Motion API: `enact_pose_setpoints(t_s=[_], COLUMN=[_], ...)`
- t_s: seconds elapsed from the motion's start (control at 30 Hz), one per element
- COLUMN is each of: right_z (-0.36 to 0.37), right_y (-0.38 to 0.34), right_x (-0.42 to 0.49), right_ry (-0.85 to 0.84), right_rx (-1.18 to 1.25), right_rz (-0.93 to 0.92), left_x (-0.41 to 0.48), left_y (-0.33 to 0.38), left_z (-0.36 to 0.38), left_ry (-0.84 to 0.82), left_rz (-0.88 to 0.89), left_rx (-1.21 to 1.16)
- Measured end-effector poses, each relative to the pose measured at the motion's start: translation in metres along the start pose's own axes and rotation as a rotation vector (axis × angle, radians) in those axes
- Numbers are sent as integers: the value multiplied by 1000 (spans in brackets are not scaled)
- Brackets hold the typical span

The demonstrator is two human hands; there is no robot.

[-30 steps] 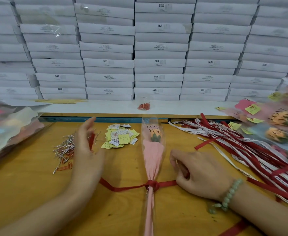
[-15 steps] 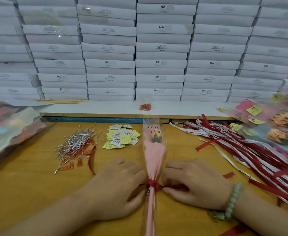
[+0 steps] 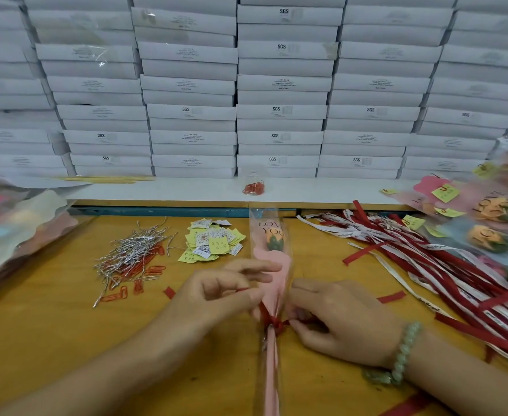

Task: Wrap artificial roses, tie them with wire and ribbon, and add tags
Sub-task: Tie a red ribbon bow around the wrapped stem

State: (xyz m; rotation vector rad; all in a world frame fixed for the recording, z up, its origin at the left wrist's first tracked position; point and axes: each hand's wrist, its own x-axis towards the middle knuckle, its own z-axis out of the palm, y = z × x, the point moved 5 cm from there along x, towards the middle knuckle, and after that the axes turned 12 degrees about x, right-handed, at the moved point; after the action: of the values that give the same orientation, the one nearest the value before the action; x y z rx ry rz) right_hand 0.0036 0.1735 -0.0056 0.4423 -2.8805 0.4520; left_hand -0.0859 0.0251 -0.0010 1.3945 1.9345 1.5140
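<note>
Head view: wrapped rose [image 3: 272,259] lies lengthwise mid worktop [image 3: 51,325], red ribbon [image 3: 275,324] knotted round its stem. Left hand [image 3: 225,292] pinches one ribbon end beside the wrap; right hand [image 3: 336,319] pinches the other end at the knot. Wire ties [image 3: 132,250] and tags [image 3: 210,240] lie behind.

A wrapped rose [image 3: 272,244] in pink paper and a clear sleeve lies lengthwise on the wooden surface [image 3: 51,325], its bloom pointing away from the person. A red ribbon [image 3: 275,324] is knotted round its stem. The left hand [image 3: 216,295] pinches one ribbon end just left of the wrap; the right hand [image 3: 339,319], with a green bead bracelet [image 3: 402,352] at the wrist, pinches the ribbon beside the knot. Further back lie silver wire ties [image 3: 132,253], a pile of tags [image 3: 212,240] and, on the right, loose red and white ribbons [image 3: 426,256]. Stacked white boxes [image 3: 279,85] fill the background.
</note>
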Motion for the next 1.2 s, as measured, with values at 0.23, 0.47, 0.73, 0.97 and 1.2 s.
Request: enact_pose_setpoints(t_s=[0.23,0.47,0.73,0.97,1.2], right_z=[-5,-1,8,14,18], right_y=[5,3,-1,3,4], right_x=[-1,3,7,6,7], right_ry=[124,256,291,360,314], right_rx=[211,939,1466,1732,1869], right_rz=[66,180,346,458,491], left_x=[7,10,5,2,4], left_y=[-13,-24,-24,-24,-21], left_z=[7,22,28,27,30], left_ry=[35,-5,-105,-151,-162], left_rz=[-99,-145,-150,-177,-114], left_rx=[-401,-209,-17,36,110])
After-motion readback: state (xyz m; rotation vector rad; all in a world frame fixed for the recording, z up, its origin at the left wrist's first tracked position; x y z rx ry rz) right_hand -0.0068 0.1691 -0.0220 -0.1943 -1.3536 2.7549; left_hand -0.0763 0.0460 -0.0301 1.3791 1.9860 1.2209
